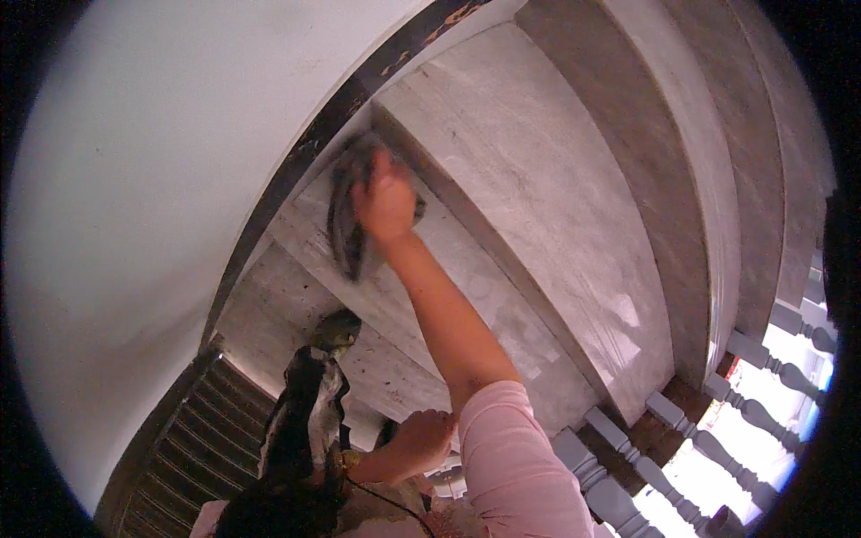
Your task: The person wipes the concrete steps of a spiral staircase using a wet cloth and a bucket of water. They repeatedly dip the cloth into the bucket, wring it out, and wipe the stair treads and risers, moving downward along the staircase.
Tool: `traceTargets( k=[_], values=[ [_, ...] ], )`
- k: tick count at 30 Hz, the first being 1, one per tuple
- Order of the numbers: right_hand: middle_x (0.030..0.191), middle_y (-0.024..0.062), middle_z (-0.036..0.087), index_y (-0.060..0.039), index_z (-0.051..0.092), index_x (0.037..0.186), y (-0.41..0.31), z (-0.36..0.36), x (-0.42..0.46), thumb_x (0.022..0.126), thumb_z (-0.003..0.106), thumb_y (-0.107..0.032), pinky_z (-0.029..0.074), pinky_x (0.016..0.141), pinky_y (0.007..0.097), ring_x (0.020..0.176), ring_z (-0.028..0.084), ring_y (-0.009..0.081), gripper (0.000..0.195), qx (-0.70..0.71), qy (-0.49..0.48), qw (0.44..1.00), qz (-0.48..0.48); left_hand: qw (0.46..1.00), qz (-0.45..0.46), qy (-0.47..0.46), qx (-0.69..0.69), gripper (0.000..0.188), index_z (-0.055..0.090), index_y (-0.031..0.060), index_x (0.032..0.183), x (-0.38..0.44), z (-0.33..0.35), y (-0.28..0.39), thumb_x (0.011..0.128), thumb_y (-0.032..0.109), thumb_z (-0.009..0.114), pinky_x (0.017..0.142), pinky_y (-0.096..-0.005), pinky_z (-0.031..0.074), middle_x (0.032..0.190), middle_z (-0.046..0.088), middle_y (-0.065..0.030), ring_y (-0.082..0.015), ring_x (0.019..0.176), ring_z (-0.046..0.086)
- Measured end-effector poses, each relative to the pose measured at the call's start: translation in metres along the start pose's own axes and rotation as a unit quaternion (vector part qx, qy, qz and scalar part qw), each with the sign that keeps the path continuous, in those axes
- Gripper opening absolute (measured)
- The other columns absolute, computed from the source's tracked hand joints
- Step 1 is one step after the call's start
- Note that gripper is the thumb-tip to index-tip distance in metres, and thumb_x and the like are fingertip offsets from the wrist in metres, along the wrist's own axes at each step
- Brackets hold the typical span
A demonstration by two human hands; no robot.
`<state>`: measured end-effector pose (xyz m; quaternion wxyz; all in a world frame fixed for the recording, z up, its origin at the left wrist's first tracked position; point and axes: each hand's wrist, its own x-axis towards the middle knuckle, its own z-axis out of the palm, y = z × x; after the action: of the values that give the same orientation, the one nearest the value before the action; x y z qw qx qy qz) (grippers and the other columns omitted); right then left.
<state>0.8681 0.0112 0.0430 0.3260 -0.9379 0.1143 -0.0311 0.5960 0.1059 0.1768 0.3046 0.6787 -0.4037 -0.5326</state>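
Note:
My right hand [387, 198] reaches forward and presses a dark cloth [350, 222] onto a grey marble stair tread [471, 262], close to the wall end of the step. Hand and cloth are blurred. The right arm wears a pink sleeve. Lower down, my left hand [420, 440] is bent in front of the body beside the right upper arm, its fingers curled and partly hidden; whether it holds anything is not clear. A bracelet shows at the left wrist.
More curved marble steps [538, 134] rise at the upper right. A white wall [168, 134] with a dark skirting edge [289, 161] borders the left. Grey balusters [699, 437] line the lower right. Ribbed dark steps [195, 430] lie lower left. Black-and-white fabric [313, 403] hangs near the body.

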Motion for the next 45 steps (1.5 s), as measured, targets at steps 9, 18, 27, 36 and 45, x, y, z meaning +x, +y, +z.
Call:
traceTargets(
  k=[9,18,27,36,45],
  values=[
    [0.112,0.0177,0.053,-0.0060,0.047,0.113,-0.002,0.065,-0.034,0.061,0.067,-0.006,0.048,0.083,0.0426,0.100,0.051,0.0370,0.056,-0.001,-0.054,0.997,-0.049,1.000,0.011,-0.015,-0.009,0.031,0.053,-0.0023,0.100,0.000,0.008,0.000,0.072,0.011,0.059,0.069,-0.0442,0.048,0.081,0.060,-0.0175,-0.0334,0.078,0.060],
    [0.107,0.0121,0.056,-0.0076,0.055,0.104,-0.013,-0.001,-0.021,0.066,0.064,-0.011,0.041,0.090,0.0465,0.106,0.050,0.0302,0.040,-0.187,-0.047,0.966,-0.173,0.999,0.030,0.028,0.016,0.032,0.053,-0.0018,0.100,0.000,0.024,0.004,0.072,0.011,0.060,0.069,-0.0435,0.048,0.080,0.060,-0.0165,-0.0327,0.078,0.060],
    [0.129,0.0150,0.043,-0.0077,0.045,0.114,0.101,-0.045,-0.116,0.070,0.063,-0.017,0.028,0.100,0.0531,0.122,0.039,0.0301,0.049,-0.133,-0.022,0.990,0.039,0.999,-0.033,0.021,-0.001,0.035,0.051,-0.0020,0.106,0.005,0.046,0.009,0.074,0.010,0.057,0.070,-0.0448,0.048,0.085,0.061,-0.0179,-0.0333,0.080,0.060],
    [0.126,0.0192,0.047,-0.0019,0.043,0.123,0.160,-0.109,-0.408,0.068,0.069,-0.019,0.036,0.096,0.0464,0.120,0.042,0.0373,0.062,-0.159,-0.018,0.929,0.333,0.999,-0.015,0.039,0.031,0.051,0.047,-0.0026,0.120,0.010,0.061,0.008,0.071,0.006,0.057,0.080,-0.0485,0.045,0.100,0.060,-0.0219,-0.0380,0.092,0.057],
    [0.105,0.0193,0.062,0.0031,0.054,0.114,0.157,-0.246,-0.624,0.072,0.054,-0.019,0.046,0.087,0.0384,0.099,0.059,0.0322,0.047,0.008,0.069,0.818,0.570,0.995,-0.036,0.090,0.023,0.046,0.050,0.0020,0.119,0.019,0.058,0.010,0.073,0.007,0.058,0.084,-0.0456,0.044,0.104,0.059,-0.0196,-0.0374,0.096,0.055]
  ],
)
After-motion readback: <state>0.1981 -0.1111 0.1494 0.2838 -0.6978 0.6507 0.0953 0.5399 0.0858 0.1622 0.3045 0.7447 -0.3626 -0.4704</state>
